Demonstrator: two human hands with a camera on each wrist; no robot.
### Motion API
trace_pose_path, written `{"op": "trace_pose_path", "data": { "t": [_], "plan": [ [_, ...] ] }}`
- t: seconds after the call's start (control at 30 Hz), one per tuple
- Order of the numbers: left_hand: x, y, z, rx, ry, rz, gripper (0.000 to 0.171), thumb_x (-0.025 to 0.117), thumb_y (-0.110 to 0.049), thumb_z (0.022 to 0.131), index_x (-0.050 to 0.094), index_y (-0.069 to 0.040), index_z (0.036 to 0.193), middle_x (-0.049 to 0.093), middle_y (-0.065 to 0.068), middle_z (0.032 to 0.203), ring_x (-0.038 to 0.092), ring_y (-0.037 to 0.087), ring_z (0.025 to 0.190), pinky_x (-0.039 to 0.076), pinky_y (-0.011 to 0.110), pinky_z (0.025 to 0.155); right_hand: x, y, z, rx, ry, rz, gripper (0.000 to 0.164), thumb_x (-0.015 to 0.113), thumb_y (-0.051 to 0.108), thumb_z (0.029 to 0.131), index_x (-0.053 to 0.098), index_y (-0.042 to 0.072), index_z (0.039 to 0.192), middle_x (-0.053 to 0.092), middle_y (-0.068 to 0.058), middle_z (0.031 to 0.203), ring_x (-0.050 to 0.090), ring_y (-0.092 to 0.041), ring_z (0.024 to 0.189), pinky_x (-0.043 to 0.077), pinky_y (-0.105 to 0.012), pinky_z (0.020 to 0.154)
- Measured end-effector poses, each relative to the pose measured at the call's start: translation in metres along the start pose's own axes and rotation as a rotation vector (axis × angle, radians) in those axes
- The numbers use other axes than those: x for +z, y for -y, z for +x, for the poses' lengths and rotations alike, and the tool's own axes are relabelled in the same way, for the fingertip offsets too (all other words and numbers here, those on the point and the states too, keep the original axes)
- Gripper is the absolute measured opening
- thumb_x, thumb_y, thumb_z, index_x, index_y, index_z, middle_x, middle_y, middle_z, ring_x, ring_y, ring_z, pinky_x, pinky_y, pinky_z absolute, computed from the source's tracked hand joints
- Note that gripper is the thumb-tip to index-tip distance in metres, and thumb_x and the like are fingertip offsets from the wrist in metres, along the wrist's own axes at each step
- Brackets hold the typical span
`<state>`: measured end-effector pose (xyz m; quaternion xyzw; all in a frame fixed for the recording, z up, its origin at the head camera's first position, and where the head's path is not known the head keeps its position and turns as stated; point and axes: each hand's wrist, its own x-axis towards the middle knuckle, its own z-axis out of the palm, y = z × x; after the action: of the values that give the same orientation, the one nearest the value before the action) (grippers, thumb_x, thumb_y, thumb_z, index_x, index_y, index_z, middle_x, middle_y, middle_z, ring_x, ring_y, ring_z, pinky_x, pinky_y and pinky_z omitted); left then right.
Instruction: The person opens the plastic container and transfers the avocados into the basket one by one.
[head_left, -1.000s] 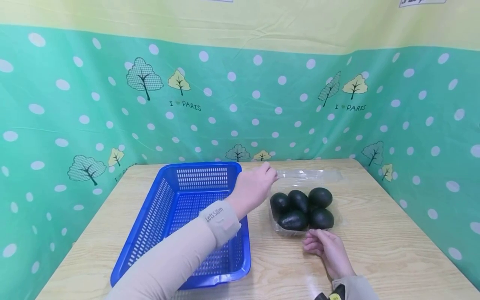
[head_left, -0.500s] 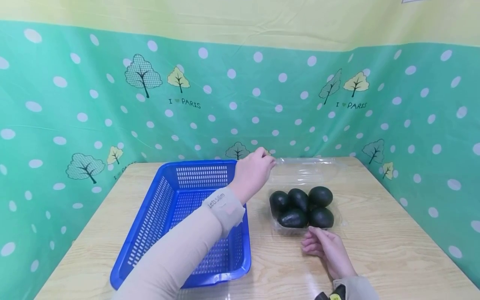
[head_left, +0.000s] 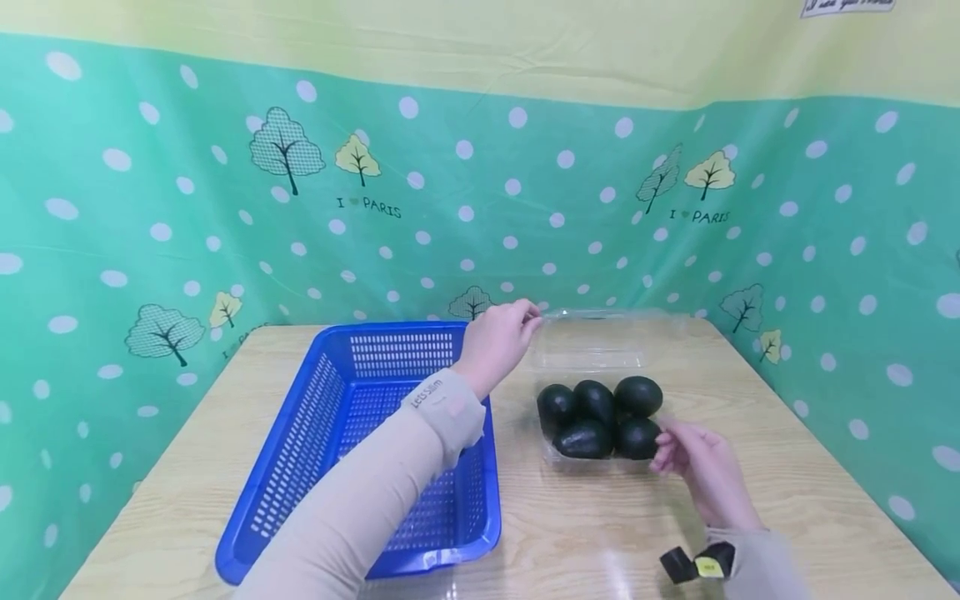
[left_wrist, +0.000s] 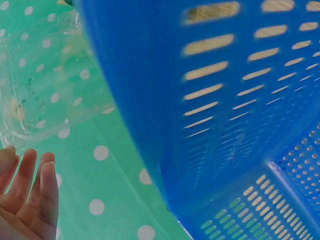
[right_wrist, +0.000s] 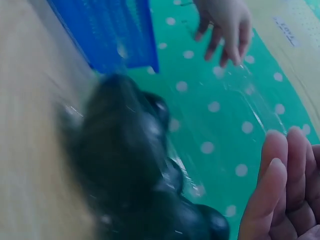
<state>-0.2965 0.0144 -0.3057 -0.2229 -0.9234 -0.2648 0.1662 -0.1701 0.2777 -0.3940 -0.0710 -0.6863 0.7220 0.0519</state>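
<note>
My left hand [head_left: 498, 343] pinches the near-left corner of the raised clear plastic lid [head_left: 592, 342], beyond the avocados. In the left wrist view its thumb and forefinger meet at the corner of that lid [left_wrist: 55, 95]. Several dark avocados [head_left: 583, 437] sit in the clear plastic tray [head_left: 558, 460] that the lid belongs to. By the front right of the tray, my right hand [head_left: 705, 467] holds nothing, its fingers loosely bent close to an avocado. The right wrist view has its fingers apart from the blurred avocados [right_wrist: 125, 150].
A blue perforated basket [head_left: 442, 557] stands left of the tray, under my left forearm. Wooden table [head_left: 787, 500] surface extends around both. A green dotted cloth [head_left: 465, 217] hangs behind and along the sides.
The lid has risen from lying low to standing more upright behind the avocados, with my left hand on its corner. My right hand has moved right, off the tray's front edge.
</note>
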Motion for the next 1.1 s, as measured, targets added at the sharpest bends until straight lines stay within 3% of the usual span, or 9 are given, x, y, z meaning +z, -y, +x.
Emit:
{"op": "trace_pose_path", "data": {
  "t": [0.23, 0.4, 0.57, 0.67, 0.93, 1.1],
  "plan": [
    [0.001, -0.001, 0.000, 0.007, -0.011, -0.010, 0.022, 0.055, -0.030, 0.102, 0.069, -0.016, 0.112, 0.075, 0.000, 0.100, 0.069, 0.015, 0.081, 0.056, 0.030, 0.072, -0.017, 0.013, 0.026, -0.126, -0.011, 0.147, 0.028, 0.057, 0.017, 0.101, 0.073, 0.014, 0.078, 0.071, 0.003, 0.069, 0.065, -0.009, 0.059, 0.052, -0.020, 0.057],
    [0.003, -0.001, 0.002, -0.007, -0.015, -0.054, 0.023, 0.055, -0.029, 0.102, 0.069, -0.014, 0.112, 0.076, 0.001, 0.101, 0.068, 0.014, 0.079, 0.055, 0.029, 0.073, -0.026, 0.011, 0.044, -0.134, -0.072, 0.200, 0.023, 0.060, 0.015, 0.099, 0.076, 0.016, 0.083, 0.073, 0.005, 0.071, 0.065, -0.007, 0.062, 0.051, -0.018, 0.059],
    [0.005, -0.001, 0.003, -0.040, 0.004, -0.182, 0.024, 0.056, -0.025, 0.102, 0.069, -0.011, 0.116, 0.076, 0.003, 0.104, 0.067, 0.012, 0.079, 0.053, 0.024, 0.070, -0.034, 0.001, 0.057, -0.121, -0.124, 0.260, 0.016, 0.064, 0.012, 0.096, 0.077, 0.016, 0.089, 0.074, 0.007, 0.077, 0.065, -0.007, 0.069, 0.050, -0.017, 0.064],
    [0.005, -0.002, 0.004, -0.075, 0.021, -0.259, 0.025, 0.056, -0.025, 0.102, 0.069, -0.011, 0.118, 0.075, 0.004, 0.106, 0.069, 0.013, 0.086, 0.054, 0.025, 0.072, -0.039, -0.007, 0.064, -0.121, -0.106, 0.283, 0.018, 0.062, 0.010, 0.097, 0.077, 0.018, 0.092, 0.075, 0.009, 0.082, 0.067, -0.006, 0.074, 0.051, -0.016, 0.068],
    [0.010, -0.001, 0.003, -0.137, 0.054, -0.325, 0.031, 0.051, -0.035, 0.103, 0.068, -0.015, 0.119, 0.073, 0.000, 0.107, 0.069, 0.015, 0.099, 0.056, 0.031, 0.086, -0.049, -0.033, 0.067, -0.051, -0.035, 0.286, 0.017, 0.060, 0.016, 0.099, 0.074, 0.023, 0.104, 0.073, 0.013, 0.100, 0.070, -0.003, 0.091, 0.055, -0.017, 0.082],
    [0.012, 0.001, 0.004, -0.150, 0.063, -0.351, 0.035, 0.049, -0.038, 0.104, 0.065, -0.016, 0.127, 0.072, 0.000, 0.116, 0.068, 0.016, 0.107, 0.055, 0.033, 0.092, -0.048, -0.048, 0.066, -0.083, 0.030, 0.309, 0.019, 0.057, 0.014, 0.101, 0.071, 0.021, 0.111, 0.074, 0.013, 0.107, 0.070, -0.003, 0.098, 0.054, -0.017, 0.087]
  ]
}}
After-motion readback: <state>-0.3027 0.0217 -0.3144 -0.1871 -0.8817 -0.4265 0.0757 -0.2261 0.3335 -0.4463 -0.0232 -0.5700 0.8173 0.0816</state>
